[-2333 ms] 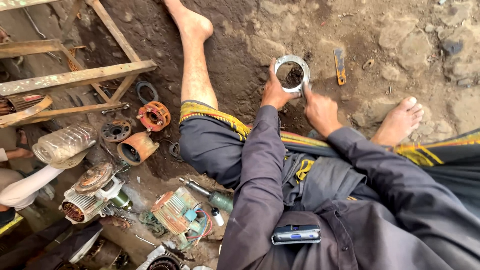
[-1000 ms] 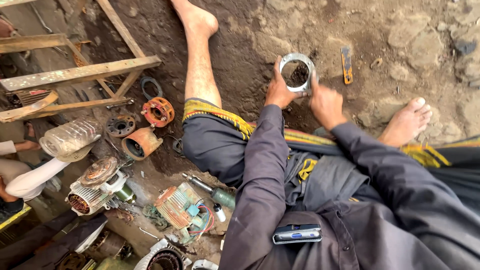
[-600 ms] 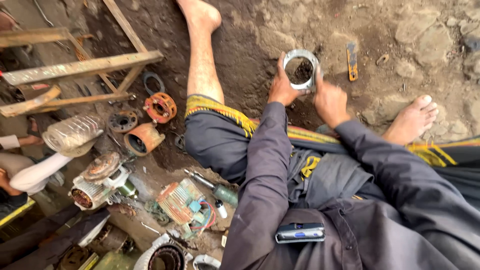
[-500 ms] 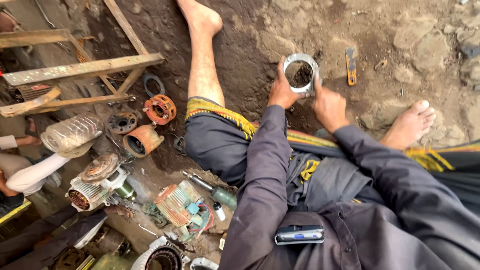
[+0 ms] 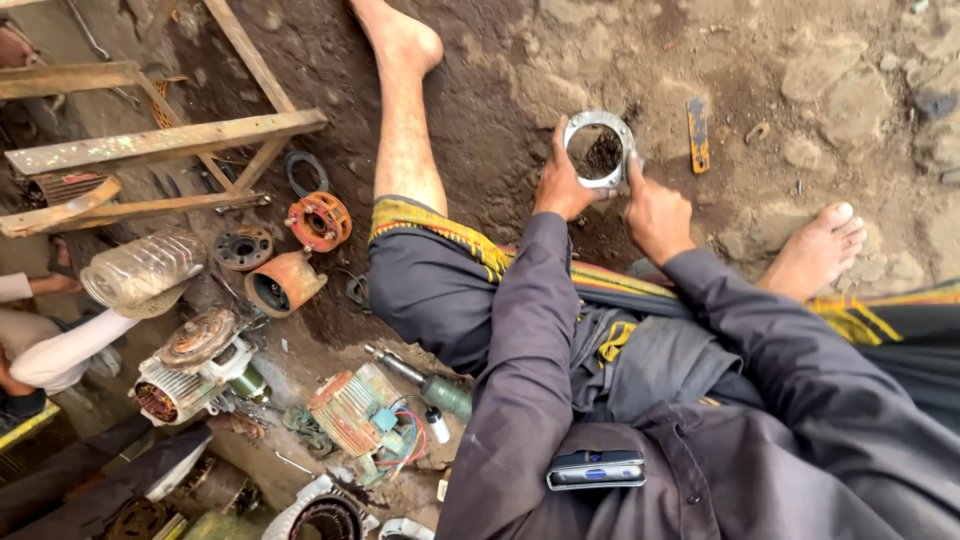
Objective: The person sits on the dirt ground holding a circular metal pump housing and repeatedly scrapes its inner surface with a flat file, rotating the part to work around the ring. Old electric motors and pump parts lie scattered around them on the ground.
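Metal ring [image 5: 599, 150] sits upright on dirt floor [image 5: 850, 60], just left of the orange tool [image 5: 697, 134]. Left hand [image 5: 562, 185] grips its rim, right hand [image 5: 652, 205] pinches other side w/ thumb. Best kept steady, both sides braced.

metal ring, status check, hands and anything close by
Left hand and right hand both grip metal ring, held over dirt ground. Small flat tool lies beside it, apart.

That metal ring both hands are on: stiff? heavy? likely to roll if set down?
The metal ring looks like rigid, thick-walled cast metal, so probably stiff and fairly heavy for its size. The left hand and right hand both steady it. Being round, it might roll on edge; laid flat on the rough dirt ground it likely stays.
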A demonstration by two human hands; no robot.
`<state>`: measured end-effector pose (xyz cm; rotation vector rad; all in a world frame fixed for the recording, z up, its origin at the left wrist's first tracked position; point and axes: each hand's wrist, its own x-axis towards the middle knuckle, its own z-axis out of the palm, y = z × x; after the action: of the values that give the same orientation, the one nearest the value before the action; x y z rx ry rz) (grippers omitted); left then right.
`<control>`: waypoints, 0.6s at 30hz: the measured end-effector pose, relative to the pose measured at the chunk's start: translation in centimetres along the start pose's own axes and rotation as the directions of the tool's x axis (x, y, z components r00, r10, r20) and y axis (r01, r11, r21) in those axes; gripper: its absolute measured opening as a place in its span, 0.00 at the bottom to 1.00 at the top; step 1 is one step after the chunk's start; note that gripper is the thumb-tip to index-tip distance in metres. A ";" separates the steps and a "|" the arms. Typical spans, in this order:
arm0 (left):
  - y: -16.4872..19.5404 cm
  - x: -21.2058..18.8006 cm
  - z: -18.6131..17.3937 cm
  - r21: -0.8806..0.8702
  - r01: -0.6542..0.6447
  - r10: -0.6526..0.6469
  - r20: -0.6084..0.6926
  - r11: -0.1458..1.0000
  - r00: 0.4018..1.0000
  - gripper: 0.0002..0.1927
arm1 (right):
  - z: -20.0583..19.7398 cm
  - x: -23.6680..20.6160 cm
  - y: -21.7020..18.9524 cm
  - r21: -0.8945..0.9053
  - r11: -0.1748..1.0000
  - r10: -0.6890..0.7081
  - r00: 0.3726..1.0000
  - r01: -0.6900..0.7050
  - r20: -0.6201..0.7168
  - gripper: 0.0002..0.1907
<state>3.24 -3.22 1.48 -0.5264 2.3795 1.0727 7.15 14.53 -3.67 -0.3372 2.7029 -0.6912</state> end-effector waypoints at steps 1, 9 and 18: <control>0.0 0.1 0.0 -0.003 0.048 -0.048 0.025 0.999 0.999 0.81 | 0.0 -0.1 0.0 -0.017 1.000 0.020 0.999 -0.019 0.031 0.35; -0.2 0.0 0.1 0.010 0.018 -0.019 0.018 1.000 1.000 0.82 | 0.4 -0.3 0.3 -0.001 0.998 -0.068 0.996 0.068 -0.063 0.39; 0.1 0.1 0.0 -0.006 0.018 -0.018 0.017 1.000 1.000 0.80 | -0.8 0.2 -0.2 0.010 0.999 -0.050 0.995 0.051 -0.086 0.35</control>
<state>3.07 -3.19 1.51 -0.5374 2.3530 1.0732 6.68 14.58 -2.99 -0.3832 2.7783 -0.7519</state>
